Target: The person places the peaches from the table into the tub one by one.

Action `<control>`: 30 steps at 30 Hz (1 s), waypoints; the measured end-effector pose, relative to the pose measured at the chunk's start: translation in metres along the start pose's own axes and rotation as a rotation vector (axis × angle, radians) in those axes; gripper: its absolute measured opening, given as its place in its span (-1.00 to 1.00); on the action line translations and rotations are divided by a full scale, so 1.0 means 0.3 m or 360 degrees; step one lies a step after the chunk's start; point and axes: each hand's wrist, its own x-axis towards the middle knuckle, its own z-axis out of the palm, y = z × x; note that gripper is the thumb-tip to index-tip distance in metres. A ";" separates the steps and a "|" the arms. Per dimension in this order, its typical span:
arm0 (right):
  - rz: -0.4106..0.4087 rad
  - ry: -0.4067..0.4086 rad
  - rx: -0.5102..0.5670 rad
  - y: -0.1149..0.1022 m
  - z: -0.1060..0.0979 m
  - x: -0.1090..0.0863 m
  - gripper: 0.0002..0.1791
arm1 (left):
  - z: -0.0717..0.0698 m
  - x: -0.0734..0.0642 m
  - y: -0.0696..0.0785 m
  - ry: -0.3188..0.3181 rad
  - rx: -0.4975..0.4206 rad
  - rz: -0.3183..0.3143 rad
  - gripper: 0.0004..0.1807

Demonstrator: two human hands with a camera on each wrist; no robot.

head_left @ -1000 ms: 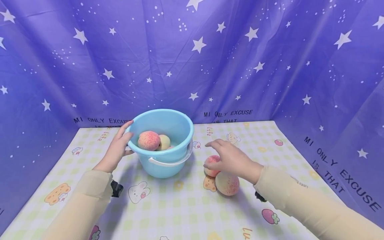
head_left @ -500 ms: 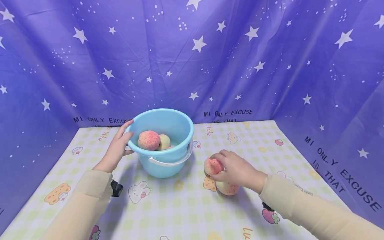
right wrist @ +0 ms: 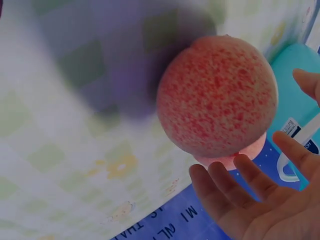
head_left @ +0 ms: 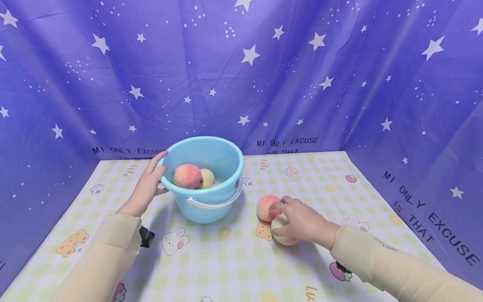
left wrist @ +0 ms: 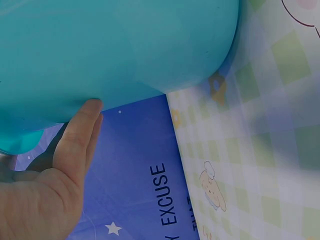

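A light blue bucket point(head_left: 203, 209) stands at mid-table, its white handle point(head_left: 215, 205) hanging down in front. My left hand point(head_left: 145, 184) holds its left side, thumb and fingertips at the rim; the left wrist view has fingers against the outer wall. Inside lie a red-speckled peach point(head_left: 187, 176), a pale peach point(head_left: 206, 179) and a bit of pink fruit mostly hidden. Right of the bucket, two peaches sit close together: a pinkish one point(head_left: 266, 207) and a nearer, larger one point(right wrist: 217, 95). Over the nearer one my right hand point(head_left: 307, 222) spreads its fingers, partly covering it.
A checked cloth point(head_left: 219, 268) with cartoon prints covers the table. Behind and on both sides hangs a purple curtain point(head_left: 211, 63) with white stars and lettering. Dark wrist straps show at both cuffs.
My right hand has come down from above the pinkish peach, moving right and toward me to the nearer peach. The left hand and bucket have stayed put.
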 end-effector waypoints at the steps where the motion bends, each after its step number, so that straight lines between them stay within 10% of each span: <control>1: 0.0000 -0.0006 0.0002 0.002 0.003 -0.002 -0.59 | 0.000 0.000 0.000 -0.0001 0.0000 -0.0001 -0.32; 30: 0.0146 -0.0182 0.0062 0.023 0.089 -0.002 -0.48 | -0.001 -0.001 0.007 0.0007 -0.0012 -0.0016 -0.32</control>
